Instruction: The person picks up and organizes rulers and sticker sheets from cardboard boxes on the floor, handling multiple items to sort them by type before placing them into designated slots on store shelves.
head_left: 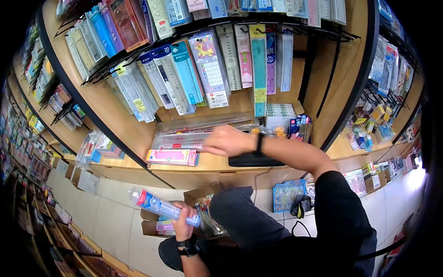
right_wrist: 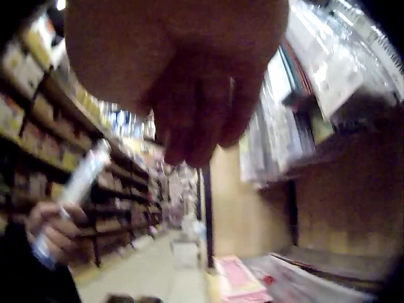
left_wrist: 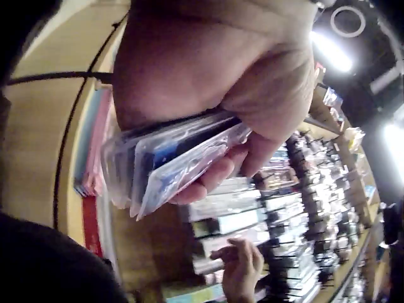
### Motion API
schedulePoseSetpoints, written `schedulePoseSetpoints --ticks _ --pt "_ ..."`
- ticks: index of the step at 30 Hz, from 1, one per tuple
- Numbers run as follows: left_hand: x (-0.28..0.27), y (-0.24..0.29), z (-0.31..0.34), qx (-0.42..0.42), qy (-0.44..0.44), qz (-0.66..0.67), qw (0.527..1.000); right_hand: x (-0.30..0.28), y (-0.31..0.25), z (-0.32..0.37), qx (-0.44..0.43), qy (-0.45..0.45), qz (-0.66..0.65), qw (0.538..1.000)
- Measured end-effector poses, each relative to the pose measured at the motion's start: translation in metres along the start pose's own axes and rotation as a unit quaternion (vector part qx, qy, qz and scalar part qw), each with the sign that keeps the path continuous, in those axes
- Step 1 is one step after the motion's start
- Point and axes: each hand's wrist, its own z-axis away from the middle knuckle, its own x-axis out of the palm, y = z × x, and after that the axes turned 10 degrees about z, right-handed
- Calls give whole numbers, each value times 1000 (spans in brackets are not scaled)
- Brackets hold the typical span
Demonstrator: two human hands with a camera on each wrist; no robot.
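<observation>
Big wooden shelf unit (head_left: 129, 127) fills the view, hung w/ ruler packs (head_left: 210, 69). Open carton (head_left: 200, 193) on floor below. Blue ruler stack (head_left: 159, 204), several packs thick, is held up near carton, L hand (head_left: 183, 220) fingers wrapped round it. R hand (head_left: 229, 141) is above lower shelf, fingers loose, holding nothing, near pink pack (head_left: 170, 157). Step in hand: prob. sorting packs; next move likely calls for R fingers to take one, L grip firm.

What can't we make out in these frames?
Head: fine print on the blue packs, too small.
Head: cardboard box, contents partly behind the knee.
Left wrist: part of the packs, hidden by the left hand.
Right wrist: pack labels, blurred; right hand, cut by top edge.
</observation>
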Motion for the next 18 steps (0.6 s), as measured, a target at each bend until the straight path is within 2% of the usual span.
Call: schedulePoseSetpoints --ticks 2,4,6,7,9,10,11,12,14,15,17,18 --pt "42 15 11 -31 -85 32 995 -58 -33 16 93 -109 -207 968" --pt "73 12 15 -109 -172 28 979 -109 -54 25 196 -183 -352 897" --pt "116 -2 12 -179 -264 14 948 -136 -67 27 244 -62 -415 874" --pt "135 -13 5 -242 -307 69 918 -148 -69 27 274 -39 -475 835" --pt "174 -32 -5 -344 -292 115 885 -165 -70 29 310 -17 -527 791" --pt "191 -41 -10 -375 -287 91 877 -170 -70 31 328 8 -562 759" --pt "206 -48 -14 -393 -289 103 867 -170 -73 32 390 59 -551 736" --pt "217 -56 -16 -412 -291 115 856 -171 -71 36 425 68 -556 711" --pt "231 -70 -16 -415 -293 102 855 -169 -68 44 423 83 -600 674" --pt "235 -75 -16 -416 -292 89 857 -168 -68 48 425 83 -600 673" --pt "236 -87 -18 -414 -286 81 860 -163 -70 54 453 135 -655 589" --pt "234 -92 -21 -410 -283 72 864 -159 -69 57 454 135 -657 587"
